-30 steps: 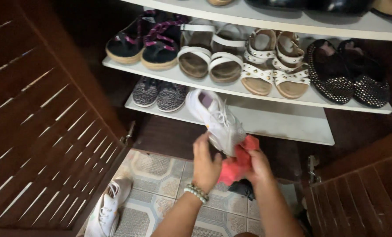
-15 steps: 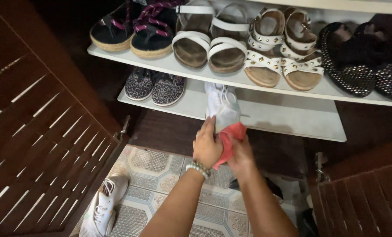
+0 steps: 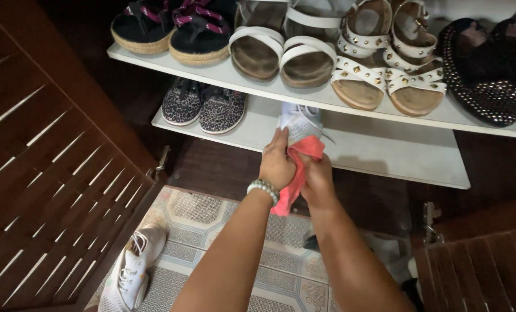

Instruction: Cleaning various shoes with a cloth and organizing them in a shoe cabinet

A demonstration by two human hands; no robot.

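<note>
The left hand (image 3: 278, 164) is closed on the heel end of a white sneaker (image 3: 299, 123), which rests on the lower shelf (image 3: 385, 156) near the middle of its front edge, toe pointing toward the back. The right hand (image 3: 317, 180) is clenched around a red cloth (image 3: 297, 167), pressed against the sneaker's heel just beside the left hand; part of the cloth hangs below both hands. A beaded bracelet (image 3: 263, 188) sits on the left wrist. A pair of patterned slip-on shoes (image 3: 203, 106) stands at the left end of the same shelf. The upper shelf (image 3: 223, 72) carries several pairs of sandals. A second white sneaker (image 3: 132, 267) lies on the tiled floor (image 3: 200, 216) beside the slatted wooden door (image 3: 56, 173).
</note>
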